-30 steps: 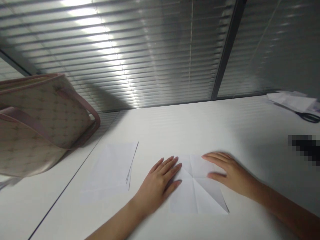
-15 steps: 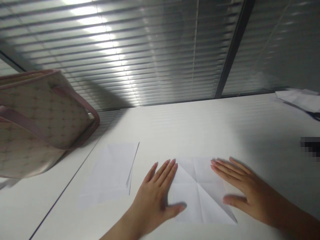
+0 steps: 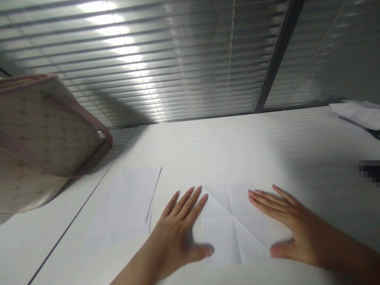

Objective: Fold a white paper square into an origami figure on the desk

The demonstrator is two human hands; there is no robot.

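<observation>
A white sheet of paper [image 3: 219, 233] lies flat on the table, with creases crossing near its middle and one running diagonally from its upper left. My left hand [image 3: 181, 229] rests along the sheet's left edge, fingers spread and thumb over the paper. On the opposite side, my right hand [image 3: 285, 221] lies with its fingertips on the upper right part and its thumb by the lower right corner. Both hands are open and grip nothing. Left of my left hand is a small stack of white paper [image 3: 127, 202], its right edges slightly fanned.
A patterned bag [image 3: 59, 130] with pink handles stands at the left of the white table [image 3: 202, 150]. More papers [image 3: 356, 114] lie at the far right, near a dark blurred object [image 3: 369, 170]. Blinds [image 3: 184, 79] rise behind the table's back edge.
My left hand has slid a little left, its fingers more spread. My right thumb has moved down toward the lower right corner, which now lies flatter. The view has shifted slightly.
</observation>
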